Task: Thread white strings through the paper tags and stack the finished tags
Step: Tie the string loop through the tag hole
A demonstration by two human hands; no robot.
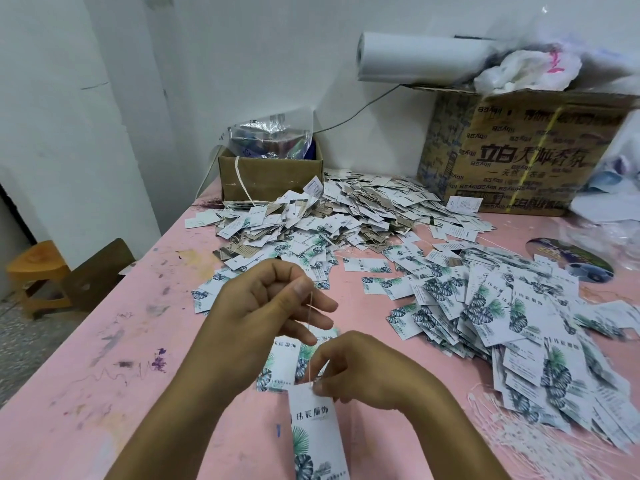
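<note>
- Two hands work close to the camera, above a pink table [121, 358].
- One tag [317, 434] hangs nearest, upright, printed with green leaves; its lower end is cut off by the frame's bottom edge.
- Right hand [360, 372] pinches that tag's top edge, fingers curled. Whether it has the string too is hard to tell, because the fingertips hide the hole.
- A thin white string [310, 327] runs taut from the tag's top up to the left hand.
- Left hand [263, 306] pinches the string's upper end between thumb and forefinger; the other fingers spread out loosely.
- A few tags [284, 351] lie flat on the table under the hands, partly covered by them.
- Loose strings [519, 431] lie in a blurred bundle at the lower right.
- A sprawling pile of tags [519, 323] lies to the right, running past the frame's edge.
- A larger heap [346, 209] lies further back, with strings showing among its tags.
- A small box [270, 174] stands behind that heap, its contents hidden by crumpled plastic.
- A big printed box [519, 150] stands in the far right corner, with a white roll [415, 57] and a blurred bag [526, 67] on top.
</note>
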